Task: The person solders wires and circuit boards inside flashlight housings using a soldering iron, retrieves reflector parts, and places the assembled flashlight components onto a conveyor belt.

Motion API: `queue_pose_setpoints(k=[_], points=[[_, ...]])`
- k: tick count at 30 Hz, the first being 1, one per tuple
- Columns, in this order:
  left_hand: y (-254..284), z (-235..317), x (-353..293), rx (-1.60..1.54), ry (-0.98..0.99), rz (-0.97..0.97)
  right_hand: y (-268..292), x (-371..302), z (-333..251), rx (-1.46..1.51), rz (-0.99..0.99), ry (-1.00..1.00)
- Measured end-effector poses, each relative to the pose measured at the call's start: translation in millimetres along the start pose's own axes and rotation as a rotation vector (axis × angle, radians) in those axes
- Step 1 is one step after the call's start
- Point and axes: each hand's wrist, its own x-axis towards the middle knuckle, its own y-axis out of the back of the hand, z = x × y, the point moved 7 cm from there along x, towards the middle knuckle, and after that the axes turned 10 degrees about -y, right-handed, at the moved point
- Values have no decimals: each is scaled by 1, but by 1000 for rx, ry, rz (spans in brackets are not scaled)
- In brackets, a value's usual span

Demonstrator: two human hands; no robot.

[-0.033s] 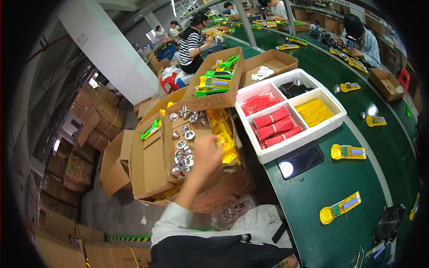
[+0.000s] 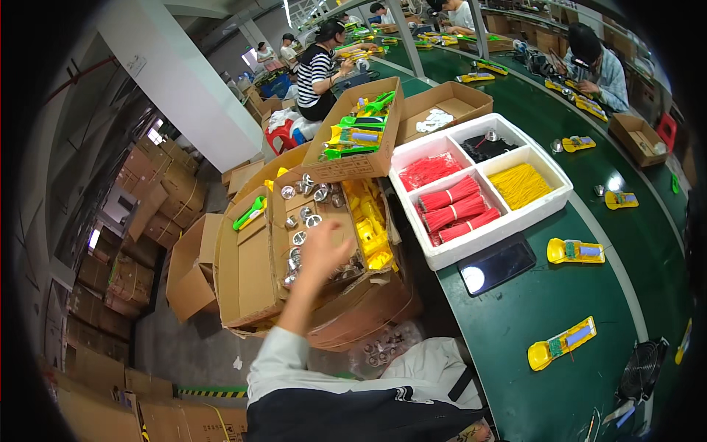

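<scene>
My left hand is over an open cardboard box, palm down, slightly blurred. Its thumb and forefinger look apart, and I see nothing between them. Below and around it lie shiny silver reflector cups, loose in the box's middle section. Just right of the hand, a narrow section holds yellow plastic housings. A green-and-yellow flashlight body lies in the left section. My right hand is out of view.
Right of the box, a white foam tray holds red, black and yellow wires. A black phone and yellow flashlight halves lie on the green bench. A carton of green and yellow housings stands behind. Co-workers sit along the line.
My left hand has moved left, from beside the yellow housings to over the silver reflector cups. More of the yellow housings now shows.
</scene>
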Motion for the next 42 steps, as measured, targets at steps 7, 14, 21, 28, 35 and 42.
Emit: queue_pose_setpoints(k=[7,14,21,28,35,42], points=[[-47,-80,-18,159,69,-691,-7,-6,10,0,-17,-93],[-61,-64,-26,88,-53,-586,-7,-12,14,-15,5,-149],[-27,-66,-33,-112,-143,-119,-2,-11,17,-16,-36,-151],[23,-62,-8,-164,53,215,-1,-11,16,-16,-31,-145],[38,144,12,-630,-295,179,20,-11,45,-48,69,-235],[-124,307,-12,-744,-639,-601,25,-21,38,51,-2,-237]])
